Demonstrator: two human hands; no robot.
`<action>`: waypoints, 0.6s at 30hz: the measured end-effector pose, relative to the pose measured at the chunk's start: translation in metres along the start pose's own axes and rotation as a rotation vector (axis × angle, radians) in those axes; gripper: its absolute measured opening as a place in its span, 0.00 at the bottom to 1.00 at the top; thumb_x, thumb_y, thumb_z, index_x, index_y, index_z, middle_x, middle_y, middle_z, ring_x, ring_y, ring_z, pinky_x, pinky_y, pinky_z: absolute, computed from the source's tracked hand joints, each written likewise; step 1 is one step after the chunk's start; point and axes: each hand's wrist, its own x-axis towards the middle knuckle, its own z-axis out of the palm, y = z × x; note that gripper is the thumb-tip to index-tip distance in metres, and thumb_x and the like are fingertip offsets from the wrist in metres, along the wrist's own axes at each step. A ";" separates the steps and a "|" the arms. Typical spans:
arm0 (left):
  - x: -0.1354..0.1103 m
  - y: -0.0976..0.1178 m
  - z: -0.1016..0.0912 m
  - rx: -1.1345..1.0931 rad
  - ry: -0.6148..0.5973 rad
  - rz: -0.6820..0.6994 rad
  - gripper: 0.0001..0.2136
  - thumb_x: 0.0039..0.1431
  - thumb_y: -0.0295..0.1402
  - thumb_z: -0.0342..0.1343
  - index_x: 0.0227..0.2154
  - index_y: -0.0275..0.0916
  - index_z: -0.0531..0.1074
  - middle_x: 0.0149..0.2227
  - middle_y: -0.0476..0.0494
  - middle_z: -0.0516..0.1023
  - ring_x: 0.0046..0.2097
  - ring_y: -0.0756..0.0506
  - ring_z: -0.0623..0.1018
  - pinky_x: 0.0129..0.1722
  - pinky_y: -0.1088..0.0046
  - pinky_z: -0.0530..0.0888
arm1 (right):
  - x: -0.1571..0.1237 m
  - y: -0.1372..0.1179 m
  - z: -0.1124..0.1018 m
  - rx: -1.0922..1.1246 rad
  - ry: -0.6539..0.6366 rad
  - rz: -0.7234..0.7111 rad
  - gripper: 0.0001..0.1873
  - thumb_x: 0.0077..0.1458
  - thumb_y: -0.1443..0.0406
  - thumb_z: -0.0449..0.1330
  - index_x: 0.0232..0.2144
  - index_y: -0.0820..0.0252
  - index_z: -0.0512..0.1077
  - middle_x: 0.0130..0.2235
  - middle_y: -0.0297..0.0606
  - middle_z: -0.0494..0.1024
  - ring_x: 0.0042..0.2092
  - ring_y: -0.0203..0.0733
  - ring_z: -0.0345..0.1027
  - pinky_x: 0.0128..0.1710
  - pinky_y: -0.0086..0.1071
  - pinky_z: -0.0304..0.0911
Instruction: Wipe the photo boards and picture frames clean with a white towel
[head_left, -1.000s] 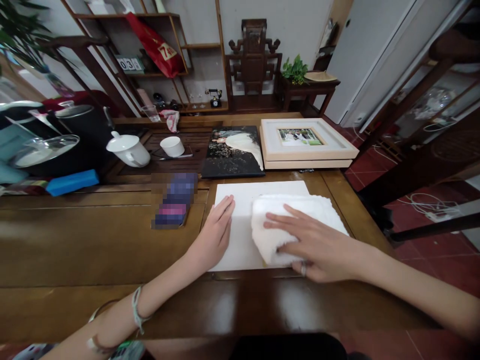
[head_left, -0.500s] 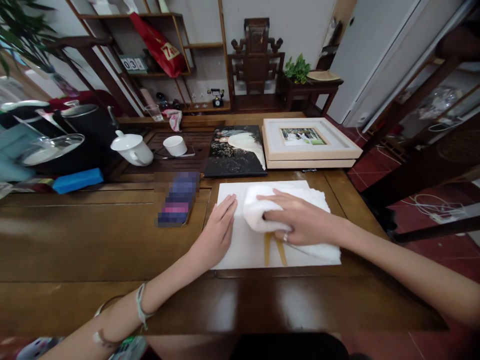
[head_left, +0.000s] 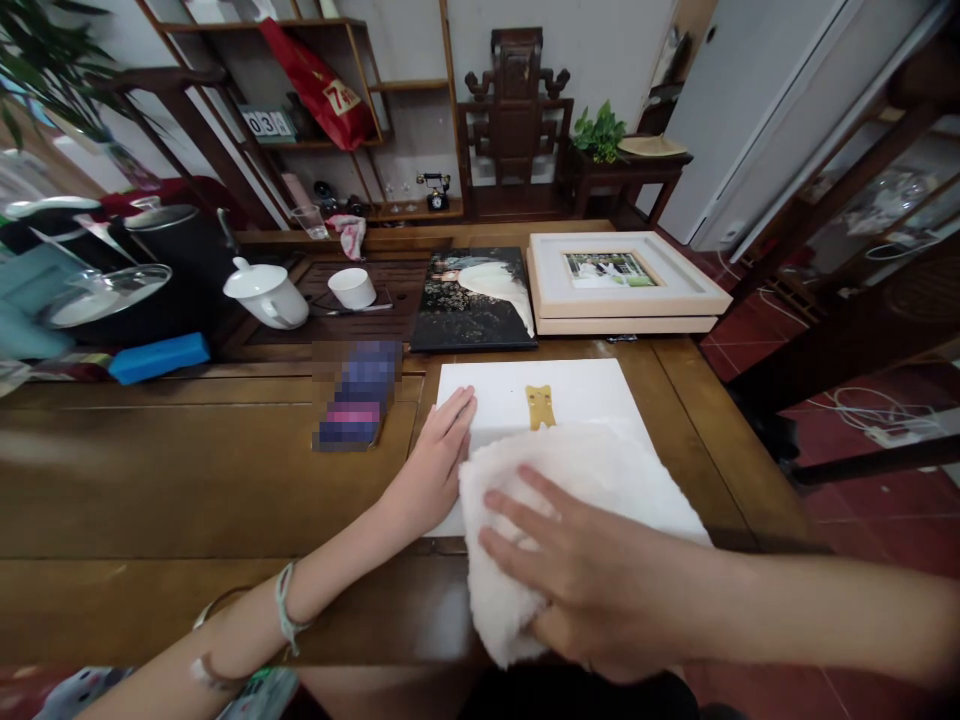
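Note:
A flat white board (head_left: 585,378) lies on the wooden table, with a gold-coloured metal piece (head_left: 539,405) on its face; the lower part of that piece is covered. My left hand (head_left: 442,460) rests along the board's left edge, fingers stretched out and close together. Over the near part of the board and its front edge spreads a fluffy white cloth (head_left: 592,460). My right hand (head_left: 570,570) is on top of this cloth and grips it, its fingers spread across the fabric and the thumb mostly hidden.
Behind the board lie a dark photo panel (head_left: 465,325) and a pale wooden picture frame (head_left: 547,300). A blurred-out phone-like object (head_left: 360,395) is left of my left hand. Farther left are a lidded white cup (head_left: 266,293), a small white bowl (head_left: 352,288) and a blue block (head_left: 160,358).
My right hand has drawn the cloth toward me, past the board's near edge, and the cloth is more spread out. The gold piece's upper end now shows. My left hand stays put.

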 end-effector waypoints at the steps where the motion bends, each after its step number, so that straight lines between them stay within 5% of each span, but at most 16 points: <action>1: 0.000 0.000 0.000 -0.004 0.005 -0.002 0.25 0.68 0.27 0.38 0.67 0.41 0.49 0.69 0.36 0.51 0.70 0.39 0.50 0.66 0.48 0.52 | -0.002 -0.003 0.000 0.026 0.004 -0.011 0.09 0.50 0.62 0.61 0.35 0.55 0.78 0.57 0.53 0.69 0.61 0.70 0.55 0.56 0.68 0.48; 4: 0.000 0.000 0.000 -0.007 -0.004 -0.007 0.25 0.68 0.27 0.38 0.66 0.39 0.50 0.69 0.34 0.51 0.69 0.39 0.51 0.66 0.49 0.52 | -0.001 0.011 0.001 0.090 -0.019 0.038 0.10 0.49 0.62 0.62 0.36 0.57 0.77 0.57 0.52 0.69 0.62 0.65 0.55 0.59 0.62 0.49; 12: 0.004 0.010 -0.004 -0.003 -0.004 -0.027 0.23 0.68 0.28 0.37 0.65 0.38 0.55 0.67 0.34 0.54 0.69 0.39 0.53 0.66 0.48 0.52 | 0.019 0.099 -0.002 -0.035 0.051 0.306 0.12 0.50 0.69 0.60 0.40 0.63 0.75 0.49 0.52 0.73 0.56 0.56 0.63 0.53 0.51 0.58; 18: 0.004 0.008 -0.003 -0.014 -0.001 -0.020 0.23 0.68 0.28 0.37 0.64 0.39 0.55 0.67 0.34 0.54 0.69 0.39 0.52 0.66 0.48 0.52 | 0.017 0.090 -0.002 -0.031 0.068 0.273 0.12 0.50 0.68 0.61 0.39 0.63 0.75 0.48 0.53 0.73 0.53 0.57 0.64 0.53 0.52 0.57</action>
